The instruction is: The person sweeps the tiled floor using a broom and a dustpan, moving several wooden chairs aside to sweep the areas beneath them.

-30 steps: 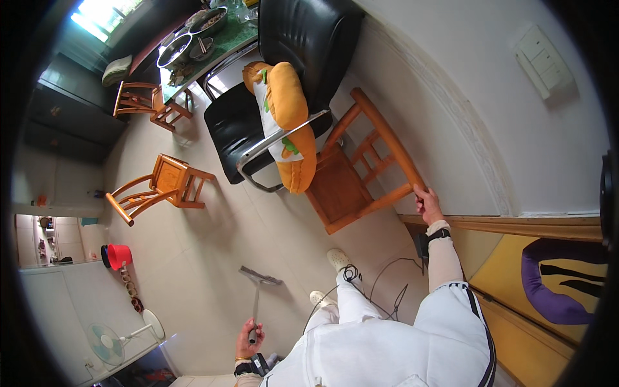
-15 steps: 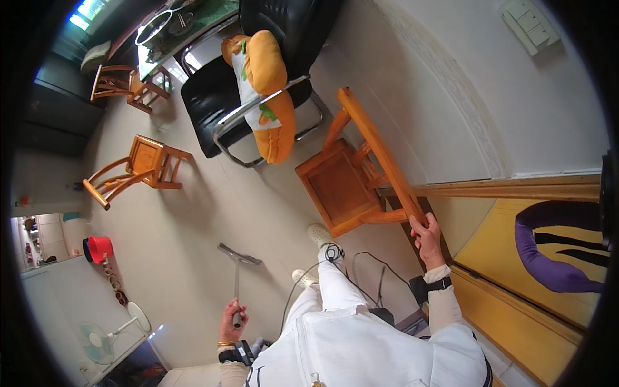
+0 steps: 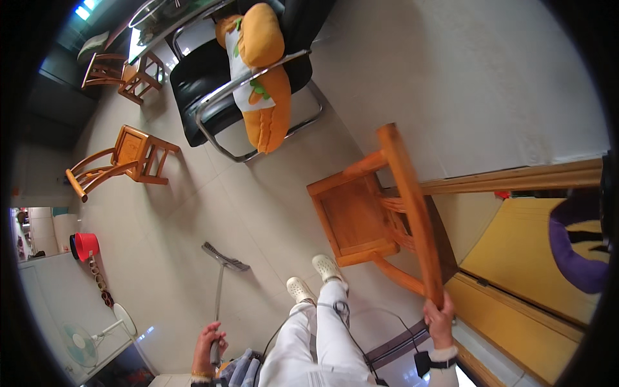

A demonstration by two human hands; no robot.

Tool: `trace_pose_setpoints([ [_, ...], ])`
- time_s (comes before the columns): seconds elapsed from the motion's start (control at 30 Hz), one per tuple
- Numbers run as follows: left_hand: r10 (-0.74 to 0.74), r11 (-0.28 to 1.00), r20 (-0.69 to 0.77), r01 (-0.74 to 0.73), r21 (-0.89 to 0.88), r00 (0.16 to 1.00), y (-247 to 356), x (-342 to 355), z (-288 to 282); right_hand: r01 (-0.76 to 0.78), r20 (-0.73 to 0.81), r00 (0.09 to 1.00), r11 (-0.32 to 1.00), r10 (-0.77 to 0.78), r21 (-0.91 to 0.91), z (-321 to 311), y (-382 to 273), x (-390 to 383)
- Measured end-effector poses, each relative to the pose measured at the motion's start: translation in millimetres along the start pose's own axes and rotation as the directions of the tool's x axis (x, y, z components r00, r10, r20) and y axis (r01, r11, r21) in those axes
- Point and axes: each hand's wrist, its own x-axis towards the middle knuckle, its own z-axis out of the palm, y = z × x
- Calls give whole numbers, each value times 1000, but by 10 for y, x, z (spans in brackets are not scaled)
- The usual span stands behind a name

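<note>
Standing on the pale tiled floor, the wooden chair was gripped at its top rail by the right hand, fingers wrapped tight, while the left hand clasped the broom handle.

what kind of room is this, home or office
Most likely a home living or dining area: tiled floor, small wooden chairs, a black armchair with an orange cushion, and a standing fan.
</note>
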Motion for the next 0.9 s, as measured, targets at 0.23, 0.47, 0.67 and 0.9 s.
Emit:
trace_pose_setpoints([
  [0.23,41,988,-158,-17,153,987,-272,-72,222,209,-69,970,948,-232,-240,-521,685,254],
  [0.47,62,987,-215,-28,156,975,-357,97,542,210,-141,964,970,-227,-122,-674,861,142],
  [0.67,25,988,-237,12,155,971,-248,113,898,321,21,928,767,-373,-556,-704,593,304],
  [0.9,85,983,-161,-56,175,983,-359,-34,798,463,294,886,698,-357,-546,-152,-455,537],
])
